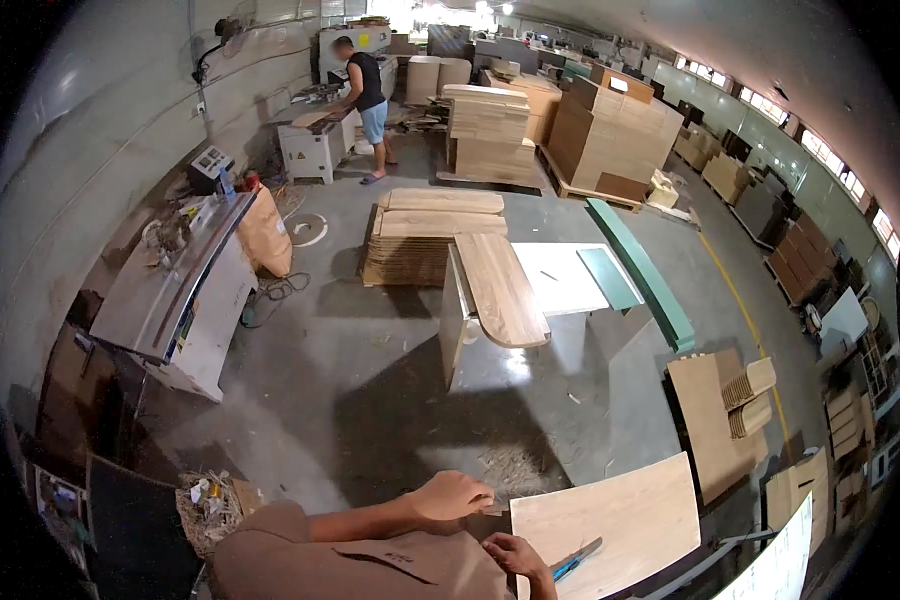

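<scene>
My left hand reaches across in front of me, its fingers curled beside the left edge of a light wood-grain panel. A small pale bit shows at its fingertips, too small to name. Closer to my body, my right hand is bent with its fingers drawn together; whatever they hold, if anything, is hidden. On the panel, just right of that hand, lies a blue utility knife.
A white table ahead carries a rounded wood board and green strips. Behind it are stacked boards. An edge-banding bench stands left. Far off, a person works at a machine. A scrap bin sits lower left.
</scene>
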`<state>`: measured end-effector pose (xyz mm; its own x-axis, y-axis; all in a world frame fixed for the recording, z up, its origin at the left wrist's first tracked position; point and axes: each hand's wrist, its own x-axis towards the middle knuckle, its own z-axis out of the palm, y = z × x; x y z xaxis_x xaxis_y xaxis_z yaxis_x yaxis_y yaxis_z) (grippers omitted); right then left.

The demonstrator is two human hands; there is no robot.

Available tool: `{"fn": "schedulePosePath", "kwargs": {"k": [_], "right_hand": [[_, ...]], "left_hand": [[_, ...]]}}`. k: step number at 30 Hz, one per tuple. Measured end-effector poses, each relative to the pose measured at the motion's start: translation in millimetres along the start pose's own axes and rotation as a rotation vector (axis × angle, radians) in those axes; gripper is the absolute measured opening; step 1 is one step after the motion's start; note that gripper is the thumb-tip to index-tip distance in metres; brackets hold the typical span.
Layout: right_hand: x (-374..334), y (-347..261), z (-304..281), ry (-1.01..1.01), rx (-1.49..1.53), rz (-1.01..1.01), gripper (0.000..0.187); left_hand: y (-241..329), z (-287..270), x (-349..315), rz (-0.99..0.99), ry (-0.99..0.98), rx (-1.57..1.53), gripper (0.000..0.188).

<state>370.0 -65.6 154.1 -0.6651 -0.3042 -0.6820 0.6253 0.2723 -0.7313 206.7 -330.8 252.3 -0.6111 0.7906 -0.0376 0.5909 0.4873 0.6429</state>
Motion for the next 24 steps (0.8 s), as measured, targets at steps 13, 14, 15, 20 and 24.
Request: {"fn": "schedulePosePath", "kwargs": {"k": [13,14,15,20,24], "right_hand": [[12,-23,-25,-0.429,-0.141,0.165,0.043],[19,-16,-24,-0.391,-0.145,0.214,0.046],[23,-7,-22,-0.352,-0.149,0.263,0.049],[25,10,-5,-0.317,-0.039,0.093,0.053],[21,22,-9,-0.302,0.047,0.221,0.053]], "left_hand": [[-78,65,-7,-0.394,-0.321,-0.029,0.04],[-82,69,-4,-0.386,-0.318,-0.026,0.04],[-86,73,-2,-0.341,-0.386,-0.05,0.042],[-91,84,-6,0.001,-0.669,-0.488,0.05],[-68,76,-2,0.062,-0.755,-0.588,0.051]]}}
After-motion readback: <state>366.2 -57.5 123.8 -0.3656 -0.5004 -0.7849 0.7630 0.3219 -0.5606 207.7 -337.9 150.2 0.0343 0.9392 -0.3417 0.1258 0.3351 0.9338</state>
